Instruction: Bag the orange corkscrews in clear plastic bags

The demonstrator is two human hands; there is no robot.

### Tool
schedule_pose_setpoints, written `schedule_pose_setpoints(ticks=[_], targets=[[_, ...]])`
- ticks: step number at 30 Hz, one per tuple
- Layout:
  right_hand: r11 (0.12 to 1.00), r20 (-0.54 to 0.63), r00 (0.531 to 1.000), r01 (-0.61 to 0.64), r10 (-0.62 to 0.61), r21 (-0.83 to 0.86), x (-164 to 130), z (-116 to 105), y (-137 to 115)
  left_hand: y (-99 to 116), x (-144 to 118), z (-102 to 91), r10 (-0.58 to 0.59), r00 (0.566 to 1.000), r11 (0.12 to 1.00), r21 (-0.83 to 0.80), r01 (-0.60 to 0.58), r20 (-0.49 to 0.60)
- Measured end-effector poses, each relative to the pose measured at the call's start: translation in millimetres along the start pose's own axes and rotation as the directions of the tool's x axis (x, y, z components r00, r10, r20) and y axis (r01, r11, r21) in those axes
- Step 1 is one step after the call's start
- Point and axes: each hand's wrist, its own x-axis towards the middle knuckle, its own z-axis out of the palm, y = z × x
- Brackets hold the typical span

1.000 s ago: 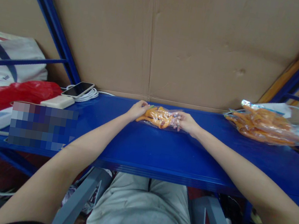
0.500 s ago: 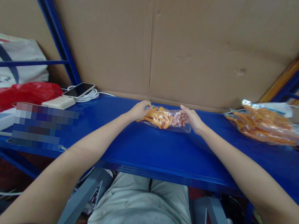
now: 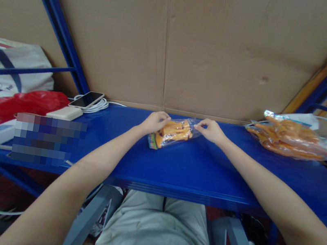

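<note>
A clear plastic bag (image 3: 177, 132) with orange pieces inside lies tilted on the blue shelf (image 3: 171, 167), close to the cardboard at the back. Its lower left corner carries a small colourful label. My left hand (image 3: 154, 123) pinches the bag's upper left edge between thumb and fingers. At the bag's right end, my right hand (image 3: 210, 130) grips the loose plastic with thumb and fingertips. What exactly the orange pieces are, I cannot make out.
More orange items in clear plastic (image 3: 291, 136) lie at the right. On the left are a phone (image 3: 87, 99) on a coiled white cable, a white box (image 3: 65, 113), a red plastic bag (image 3: 30, 101) and a pale tote bag (image 3: 32, 64). A cardboard panel (image 3: 193, 48) stands behind.
The bag has turned, its left end now lower and nearer me, its right end raised. My right hand's spread fingers have closed into a pinch on the plastic.
</note>
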Motion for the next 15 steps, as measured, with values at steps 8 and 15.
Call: schedule_pose_setpoints(ticks=[8, 15], targets=[[0.97, -0.307, 0.952, -0.071, -0.004, -0.233, 1.4, -11.0, 8.4, -5.8, -5.2, 11.3, -0.148, 0.989, 0.987, 0.06, 0.149, -0.019], [0.927, -0.032, 0.965, -0.259, 0.26, -0.272, -1.9, -14.9, -9.3, 6.1, -2.4, 0.9, -0.344, 0.939, 0.938, -0.041, 0.343, -0.009]])
